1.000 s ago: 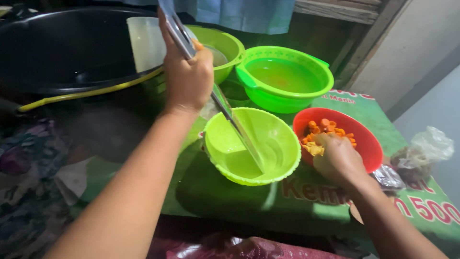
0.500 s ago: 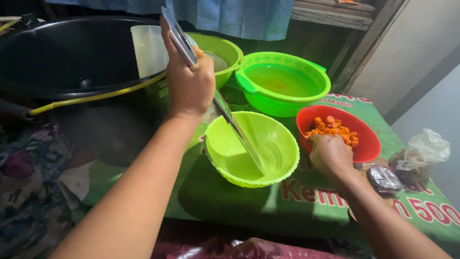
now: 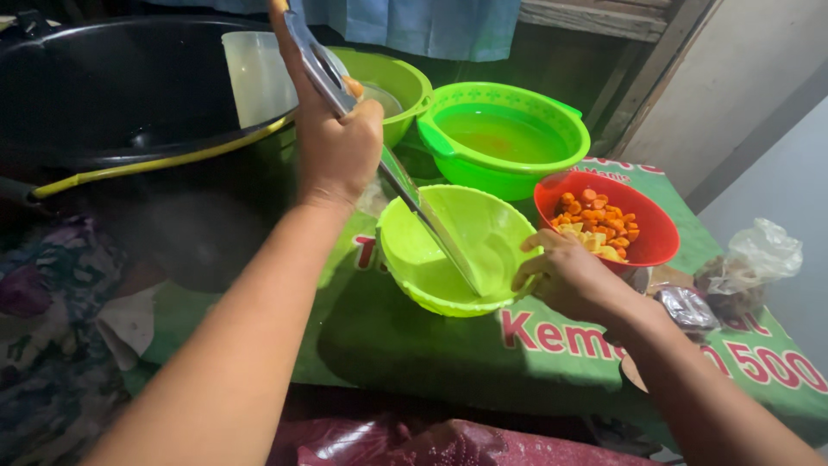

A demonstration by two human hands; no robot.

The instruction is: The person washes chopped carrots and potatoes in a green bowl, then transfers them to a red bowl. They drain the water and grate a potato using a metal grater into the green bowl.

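Fingers (image 3: 366,116) of the left hand (image 3: 336,147) are wrapped tight around a long flat metal slicer board (image 3: 379,155), which slants down from the top of the view so that its lower end rests inside the empty lime-green plastic bowl (image 3: 461,250); a small orange piece sits on the board just beside the thumb. Loosely curled, the right hand (image 3: 569,280) has its fingertips touching the near right rim of that bowl, and whether they pinch anything cannot be told. This bowl stands on the worktop (image 3: 414,362), which is covered by a green printed sheet. Just behind the right hand is a red plastic bowl (image 3: 642,246) holding orange carrot slices and some pale yellow pieces. Farther back stands a bright green plastic basin (image 3: 500,138) with cloudy water in it, and to its left another lime-green bowl (image 3: 401,86), partly hidden by the left hand. A large black pot (image 3: 129,95) with a yellow rim fills the far left. Crumpled clear plastic bags (image 3: 750,263) lie at the right edge of the worktop.
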